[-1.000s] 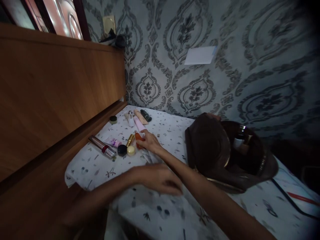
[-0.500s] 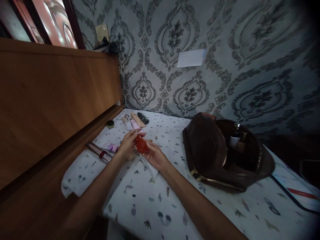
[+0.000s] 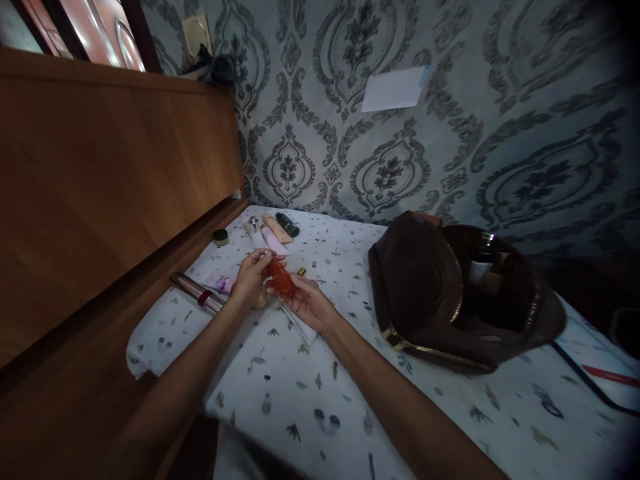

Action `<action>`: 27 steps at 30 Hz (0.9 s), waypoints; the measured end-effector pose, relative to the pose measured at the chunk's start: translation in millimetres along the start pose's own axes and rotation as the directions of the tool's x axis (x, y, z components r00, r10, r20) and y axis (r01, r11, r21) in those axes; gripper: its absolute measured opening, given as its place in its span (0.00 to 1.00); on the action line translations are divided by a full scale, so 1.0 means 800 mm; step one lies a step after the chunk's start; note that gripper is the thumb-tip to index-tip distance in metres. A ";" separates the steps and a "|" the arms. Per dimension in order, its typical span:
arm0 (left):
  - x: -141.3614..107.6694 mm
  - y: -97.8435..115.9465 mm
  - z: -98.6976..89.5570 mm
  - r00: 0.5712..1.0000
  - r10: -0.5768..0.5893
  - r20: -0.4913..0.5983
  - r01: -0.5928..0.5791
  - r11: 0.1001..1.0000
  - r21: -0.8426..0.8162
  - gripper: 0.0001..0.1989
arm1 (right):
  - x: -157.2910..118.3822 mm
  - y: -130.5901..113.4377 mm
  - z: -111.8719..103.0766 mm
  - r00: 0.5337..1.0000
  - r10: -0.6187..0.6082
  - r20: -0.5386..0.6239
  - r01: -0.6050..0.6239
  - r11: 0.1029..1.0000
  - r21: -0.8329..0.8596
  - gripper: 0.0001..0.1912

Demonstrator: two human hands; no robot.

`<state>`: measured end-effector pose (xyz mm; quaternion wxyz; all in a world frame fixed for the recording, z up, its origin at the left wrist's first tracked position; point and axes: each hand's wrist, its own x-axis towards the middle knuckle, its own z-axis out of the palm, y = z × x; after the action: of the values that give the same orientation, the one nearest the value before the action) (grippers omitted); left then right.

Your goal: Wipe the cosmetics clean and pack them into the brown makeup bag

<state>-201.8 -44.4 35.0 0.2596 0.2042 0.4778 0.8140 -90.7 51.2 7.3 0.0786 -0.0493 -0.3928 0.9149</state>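
Observation:
Both hands meet around a small, translucent orange-red bottle (image 3: pixel 283 277) with a ridged, shiny surface, held tilted above the table. My left hand (image 3: pixel 251 275) pinches its upper end between thumb and fingers. Around the lower part wrap the fingers of my right hand (image 3: pixel 311 303). Beneath the left hand lie a purple-and-white tube (image 3: pixel 219 283) and part of a round beige thing (image 3: pixel 261 297). A thin white flat thing (image 3: pixel 299 325) sits under the right wrist. Just beyond the right fingers is a small gold-and-black piece (image 3: pixel 301 271).
A metallic pinkish cylinder (image 3: pixel 197 292) lies at the left. Behind the hands are a pink tube (image 3: pixel 273 240), a beige tube (image 3: pixel 276 228), a dark green tube (image 3: pixel 288 224) and a small round jar (image 3: pixel 221 237). An open brown bag (image 3: pixel 417 293) stands right, near a tablet-like device (image 3: pixel 605 367).
The bottle has turned in my hands, showing a longer, ridged side. My left fingers have shifted at its upper end. The whole view has tipped slightly downward.

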 end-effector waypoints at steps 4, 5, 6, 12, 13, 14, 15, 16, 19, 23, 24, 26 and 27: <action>-0.001 0.003 -0.003 1.000 0.002 0.011 -0.002 1.000 0.011 0.21 | 0.000 -0.001 -0.002 1.000 0.009 0.015 -0.009 1.000 -0.009 0.12; -0.001 0.004 -0.003 1.000 0.005 0.015 -0.005 1.000 0.013 0.21 | 0.000 -0.001 -0.002 1.000 0.008 0.024 -0.008 1.000 -0.010 0.13; -0.002 0.005 -0.004 1.000 0.008 0.022 -0.009 1.000 0.018 0.21 | 0.000 -0.001 -0.002 0.999 0.006 0.033 -0.006 1.000 -0.011 0.13; -0.007 0.004 0.000 0.998 0.035 0.058 -0.040 0.996 0.077 0.22 | 0.000 0.002 -0.004 0.998 -0.040 0.046 0.040 0.999 0.010 0.18; -0.007 0.003 0.001 0.998 0.038 0.051 -0.042 0.996 0.082 0.23 | -0.001 0.003 -0.004 0.998 -0.050 0.043 0.050 0.999 0.013 0.19; -0.007 0.001 0.001 0.998 0.040 0.040 -0.043 0.996 0.084 0.23 | -0.001 0.003 -0.004 0.997 -0.059 0.039 0.059 0.998 0.017 0.19; -0.007 -0.001 0.002 0.999 0.040 0.027 -0.042 0.996 0.085 0.24 | -0.001 0.002 -0.003 0.997 -0.068 0.034 0.067 0.998 0.023 0.19; -0.007 -0.003 0.002 0.999 0.038 0.015 -0.039 0.996 0.084 0.24 | -0.001 0.002 -0.002 0.997 -0.074 0.029 0.074 0.997 0.029 0.19; -0.008 -0.006 0.002 0.999 0.036 -0.001 -0.036 0.995 0.089 0.24 | -0.001 0.000 -0.001 0.995 -0.101 0.007 0.100 0.994 0.045 0.20; -0.015 -0.002 0.002 0.991 0.121 0.060 -0.132 0.962 0.239 0.22 | 0.001 -0.004 0.000 0.985 -0.169 -0.039 0.171 0.983 0.061 0.20; -0.019 -0.001 0.002 0.981 0.170 0.099 -0.192 0.930 0.313 0.21 | 0.002 -0.005 0.000 0.979 -0.194 -0.055 0.197 0.979 0.059 0.21; -0.026 0.002 0.005 0.943 0.263 0.204 -0.330 0.826 0.457 0.18 | 0.003 -0.009 0.002 0.965 -0.245 -0.098 0.249 0.968 0.034 0.22; -0.030 0.003 0.007 0.920 0.293 0.259 -0.389 0.764 0.515 0.18 | 0.004 -0.012 0.003 0.957 -0.263 -0.119 0.266 0.964 0.008 0.22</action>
<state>-180.7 -56.7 37.8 0.0742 0.4204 0.6256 0.6530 -93.3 56.2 15.8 0.2237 -0.0487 -0.3796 0.8964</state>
